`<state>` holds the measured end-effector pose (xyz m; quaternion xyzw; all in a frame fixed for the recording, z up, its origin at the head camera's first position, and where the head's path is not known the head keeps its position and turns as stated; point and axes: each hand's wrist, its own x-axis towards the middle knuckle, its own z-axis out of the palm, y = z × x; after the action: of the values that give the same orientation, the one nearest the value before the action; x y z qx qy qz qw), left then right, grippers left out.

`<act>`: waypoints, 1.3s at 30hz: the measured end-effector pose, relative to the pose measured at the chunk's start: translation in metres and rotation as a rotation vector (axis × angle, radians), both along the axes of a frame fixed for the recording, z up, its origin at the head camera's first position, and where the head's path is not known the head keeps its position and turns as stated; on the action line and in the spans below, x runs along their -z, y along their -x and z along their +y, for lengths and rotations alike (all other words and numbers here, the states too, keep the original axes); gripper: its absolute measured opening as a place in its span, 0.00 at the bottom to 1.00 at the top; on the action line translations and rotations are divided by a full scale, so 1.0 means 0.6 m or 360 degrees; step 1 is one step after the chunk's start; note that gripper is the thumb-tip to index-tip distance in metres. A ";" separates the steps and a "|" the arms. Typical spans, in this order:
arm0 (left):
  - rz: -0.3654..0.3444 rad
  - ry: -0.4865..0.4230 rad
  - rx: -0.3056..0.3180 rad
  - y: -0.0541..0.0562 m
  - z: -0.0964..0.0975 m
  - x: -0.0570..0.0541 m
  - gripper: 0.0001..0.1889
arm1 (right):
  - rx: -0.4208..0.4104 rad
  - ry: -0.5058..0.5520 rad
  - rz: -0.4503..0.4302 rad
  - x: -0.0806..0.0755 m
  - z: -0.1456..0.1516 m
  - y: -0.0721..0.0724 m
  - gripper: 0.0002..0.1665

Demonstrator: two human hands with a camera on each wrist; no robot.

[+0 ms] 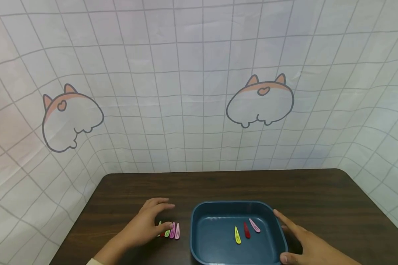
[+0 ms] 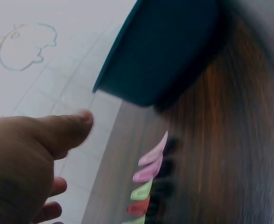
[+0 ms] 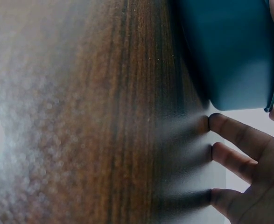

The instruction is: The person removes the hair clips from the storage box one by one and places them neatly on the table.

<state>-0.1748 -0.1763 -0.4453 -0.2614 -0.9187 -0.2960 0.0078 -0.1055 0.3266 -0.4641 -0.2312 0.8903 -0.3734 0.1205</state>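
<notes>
My left hand hovers over a row of several snap hair clips on the table, fingers spread and nothing held. In that row are a light pink clip, a darker pink clip, a green clip and a red clip. My right hand rests at the right side of a dark blue tray, thumb and index finger touching its rim. Its other fingertips stand on the table. Inside the tray lie a yellow clip, a red clip and a pink clip.
The dark wooden table has rounded far corners. Behind it and at both sides hangs a white grid-patterned cloth with cartoon animal drawings. The tray's raised wall stands just right of the clip row.
</notes>
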 end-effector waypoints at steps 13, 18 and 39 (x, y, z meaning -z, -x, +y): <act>0.0020 -0.0064 0.0146 -0.001 0.068 -0.019 0.28 | 0.0002 0.0041 -0.0060 0.005 0.001 0.001 0.57; 0.0005 -0.0052 0.0189 -0.002 0.078 -0.022 0.28 | -0.0003 0.0027 -0.0034 0.003 -0.001 0.002 0.57; 0.0015 0.0014 0.0374 -0.004 0.140 -0.028 0.26 | 0.0008 0.0066 -0.0087 0.006 0.000 -0.001 0.57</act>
<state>-0.1723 -0.0921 -0.4284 -0.3688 -0.8829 -0.2897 -0.0238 -0.1051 0.3266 -0.4675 -0.2212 0.8794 -0.3981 0.1391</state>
